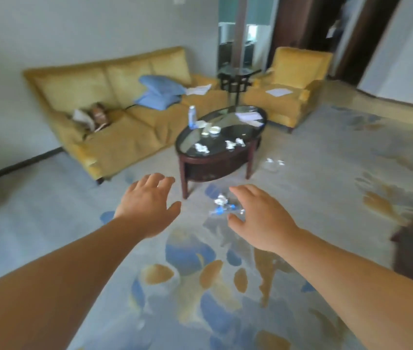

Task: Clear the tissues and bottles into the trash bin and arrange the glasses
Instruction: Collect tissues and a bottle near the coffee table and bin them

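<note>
On the patterned carpet (225, 286) ahead of the person, a crushed clear bottle (222, 210) with blue label lies beside a crumpled white tissue (221, 199). Both hands reach forward above the floor: the left hand (147, 205) has its fingers spread wide and holds nothing, and the right hand (261, 218) is likewise spread and empty, hovering just beside the bottle in the frame.

The job looks barely begun, by my judgement. More tissues (233, 144) sit scattered on the glossy oval glass worktop (225, 157), which has a dark wooden frame; an upright plastic bottle (192, 117) stands at its far edge near small pale dishes or glasses (211, 131), too blurred to tell which. Further scraps (275, 162) lie on the carpet right of the table. No trash bin is visible.

A mustard fabric sofa (124, 122), soft and rumpled, carries blue cushions (160, 92). The tissues look light and wadded; the floor bottle appears thin, flattened, crinkly.
</note>
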Motion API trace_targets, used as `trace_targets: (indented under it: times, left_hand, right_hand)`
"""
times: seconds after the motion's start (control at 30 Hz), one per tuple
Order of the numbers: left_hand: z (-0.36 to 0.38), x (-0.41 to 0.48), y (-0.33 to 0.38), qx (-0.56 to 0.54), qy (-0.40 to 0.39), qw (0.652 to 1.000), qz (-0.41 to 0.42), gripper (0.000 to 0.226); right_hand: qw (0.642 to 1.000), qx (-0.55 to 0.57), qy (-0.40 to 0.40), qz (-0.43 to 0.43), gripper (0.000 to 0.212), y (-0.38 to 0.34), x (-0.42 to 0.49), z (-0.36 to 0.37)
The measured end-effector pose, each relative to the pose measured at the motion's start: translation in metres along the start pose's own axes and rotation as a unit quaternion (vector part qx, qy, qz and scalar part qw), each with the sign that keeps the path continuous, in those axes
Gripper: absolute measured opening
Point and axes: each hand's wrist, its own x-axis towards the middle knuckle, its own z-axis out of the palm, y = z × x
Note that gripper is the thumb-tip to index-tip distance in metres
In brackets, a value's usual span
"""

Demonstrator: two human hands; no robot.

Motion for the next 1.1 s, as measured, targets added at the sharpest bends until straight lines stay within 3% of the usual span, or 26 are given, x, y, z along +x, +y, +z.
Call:
trace_targets:
  times: [0.4, 0.7, 1.1]
  left_hand:
    - [0.021, -0.049, -0.155, 0.025, -0.014, 0.977, -0.212, 0.059]
    - [0.036, -0.025, -0.295, 0.037, -0.031, 0.964, -0.263, 0.060]
    - [0.130, 0.068, -0.390, 0.009, -0.097, 0.941, -0.324, 0.061]
  right_hand:
    - [0.975, 0.016, -0.101, -0.198, 0.064, -0.109, 0.135, 0.098]
    - [0.959, 0.010, -0.148, -0.240, 0.064, -0.191, 0.244, 0.165]
    - [0.934, 0.008, -0.223, -0.280, 0.064, -0.198, 0.412, 0.261]
